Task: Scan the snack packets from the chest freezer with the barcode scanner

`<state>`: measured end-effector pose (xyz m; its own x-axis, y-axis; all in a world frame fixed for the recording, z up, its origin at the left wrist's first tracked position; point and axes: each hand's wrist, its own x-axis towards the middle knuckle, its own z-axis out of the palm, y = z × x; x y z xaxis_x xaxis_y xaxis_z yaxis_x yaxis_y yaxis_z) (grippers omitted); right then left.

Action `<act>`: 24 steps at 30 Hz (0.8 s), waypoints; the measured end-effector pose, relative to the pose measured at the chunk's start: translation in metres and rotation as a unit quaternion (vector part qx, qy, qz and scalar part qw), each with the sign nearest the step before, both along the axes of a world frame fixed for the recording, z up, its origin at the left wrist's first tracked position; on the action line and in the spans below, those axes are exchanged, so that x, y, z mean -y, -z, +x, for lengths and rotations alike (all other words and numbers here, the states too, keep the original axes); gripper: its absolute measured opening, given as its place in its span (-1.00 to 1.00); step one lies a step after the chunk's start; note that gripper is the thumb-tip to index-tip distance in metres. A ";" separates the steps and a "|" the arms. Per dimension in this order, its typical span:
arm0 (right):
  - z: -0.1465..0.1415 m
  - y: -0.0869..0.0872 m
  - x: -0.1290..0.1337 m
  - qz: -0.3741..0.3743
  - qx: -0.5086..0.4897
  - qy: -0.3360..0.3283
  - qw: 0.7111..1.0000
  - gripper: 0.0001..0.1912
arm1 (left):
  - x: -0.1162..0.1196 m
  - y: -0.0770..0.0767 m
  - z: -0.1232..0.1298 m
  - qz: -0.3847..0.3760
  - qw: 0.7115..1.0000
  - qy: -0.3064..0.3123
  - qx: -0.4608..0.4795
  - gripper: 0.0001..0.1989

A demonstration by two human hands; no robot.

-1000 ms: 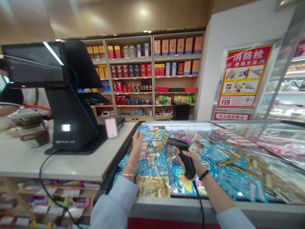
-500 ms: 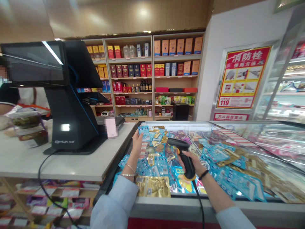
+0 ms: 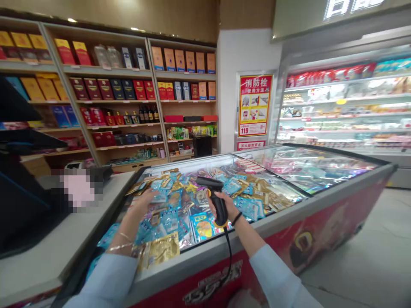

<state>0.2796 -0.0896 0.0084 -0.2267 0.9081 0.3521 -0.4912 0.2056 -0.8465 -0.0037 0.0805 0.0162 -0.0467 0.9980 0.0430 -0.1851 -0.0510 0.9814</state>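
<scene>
My right hand (image 3: 222,204) is shut around the grip of a black corded barcode scanner (image 3: 218,201), held over the packets with its head pointing left. My left hand (image 3: 140,204) lies palm down on a heap of blue and gold sachets (image 3: 170,214) inside a chest freezer, fingers apart. I cannot tell if it holds a sachet. A gold packet (image 3: 159,252) lies below my left wrist. A blue packet with a yellow label (image 3: 201,226) lies just below the scanner.
The freezer's grey rim (image 3: 289,214) runs in front of my arms, with a glass lid (image 3: 308,167) on the right half. A white counter (image 3: 48,226) with a black till (image 3: 19,205) stands left. Product shelves (image 3: 105,98) stand behind, a chilled display case (image 3: 343,111) right.
My view has swung right, bringing the whole freezer and the chilled case into sight. My left hand has gone from upright to lying flat on the sachets. The scanner stays in my right hand.
</scene>
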 end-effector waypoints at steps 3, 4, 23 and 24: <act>0.046 -0.008 0.025 0.010 -0.004 0.056 0.998 -0.61 | 0.017 -0.020 0.045 -0.052 0.994 0.084 -0.041 -0.36; 0.063 -0.011 0.033 0.014 -0.008 0.083 0.996 -0.61 | 0.024 -0.024 0.064 -0.041 0.992 0.112 -0.045 -0.25; 0.185 0.024 0.084 0.014 -0.048 0.361 0.931 -0.68 | 0.107 0.043 0.280 0.228 0.842 0.211 -0.440 -0.24; 0.184 0.023 0.085 0.008 -0.040 0.362 0.931 -0.68 | 0.109 0.042 0.278 0.233 0.837 0.214 -0.446 -0.24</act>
